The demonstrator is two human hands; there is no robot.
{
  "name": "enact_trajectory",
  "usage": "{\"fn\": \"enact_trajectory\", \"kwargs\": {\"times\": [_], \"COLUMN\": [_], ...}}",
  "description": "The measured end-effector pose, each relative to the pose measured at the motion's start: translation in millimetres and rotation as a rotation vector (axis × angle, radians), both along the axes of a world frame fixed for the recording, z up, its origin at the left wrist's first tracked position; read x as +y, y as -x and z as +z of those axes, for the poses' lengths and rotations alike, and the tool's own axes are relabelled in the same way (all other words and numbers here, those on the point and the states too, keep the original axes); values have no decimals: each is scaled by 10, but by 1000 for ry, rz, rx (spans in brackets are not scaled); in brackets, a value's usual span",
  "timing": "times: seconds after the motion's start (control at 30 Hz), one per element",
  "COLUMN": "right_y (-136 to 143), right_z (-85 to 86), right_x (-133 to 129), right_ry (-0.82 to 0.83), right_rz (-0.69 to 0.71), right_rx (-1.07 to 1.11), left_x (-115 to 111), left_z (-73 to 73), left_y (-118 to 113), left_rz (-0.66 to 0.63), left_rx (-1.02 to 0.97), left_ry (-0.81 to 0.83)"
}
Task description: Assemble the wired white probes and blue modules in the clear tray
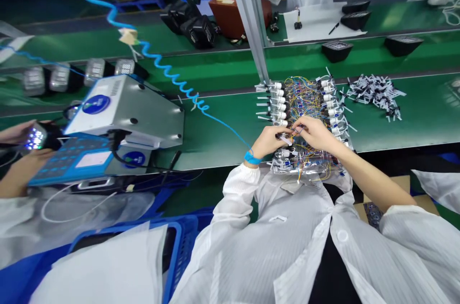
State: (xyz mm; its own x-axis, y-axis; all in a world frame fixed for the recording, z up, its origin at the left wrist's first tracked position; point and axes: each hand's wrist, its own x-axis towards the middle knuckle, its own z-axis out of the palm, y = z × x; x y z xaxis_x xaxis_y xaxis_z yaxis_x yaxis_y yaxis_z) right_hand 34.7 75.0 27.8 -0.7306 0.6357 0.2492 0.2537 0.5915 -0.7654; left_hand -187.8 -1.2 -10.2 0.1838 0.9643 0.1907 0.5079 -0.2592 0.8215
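Note:
My left hand (270, 142), with a blue wrist strap (252, 158) on its wrist, pinches a small part with a white strip and a dark end (283, 138). My right hand (313, 132) meets it from the other side, thumb and fingertips pressed together on thin wires (296, 129). Both hands are over a wide bundle of wired assemblies (301, 95), laid in rows with white cylindrical pieces along both sides and yellow, red and blue wires between. Exactly how the wires meet the part is too small to tell.
A heap of small black-and-white parts (375, 93) lies to the right. On the left stand a grey box-shaped instrument (154, 112) and a co-worker's hands holding a lit lamp (36, 137). A coiled blue cord (168, 74) crosses the bench. A metal post (247, 16) rises behind the bundle.

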Motion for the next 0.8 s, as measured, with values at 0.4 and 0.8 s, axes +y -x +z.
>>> {"fn": "enact_trajectory", "kwargs": {"times": [0.4, 0.8], "right_y": [66, 225], "right_z": [92, -68], "right_x": [58, 151], "right_ry": [-54, 520], "right_rz": [81, -27], "right_rx": [-125, -22], "left_x": [-30, -40], "left_z": [-52, 194], "left_y": [-20, -118], "left_rz": [90, 395], "left_rx": [-238, -669], "left_ry": [29, 6]}}
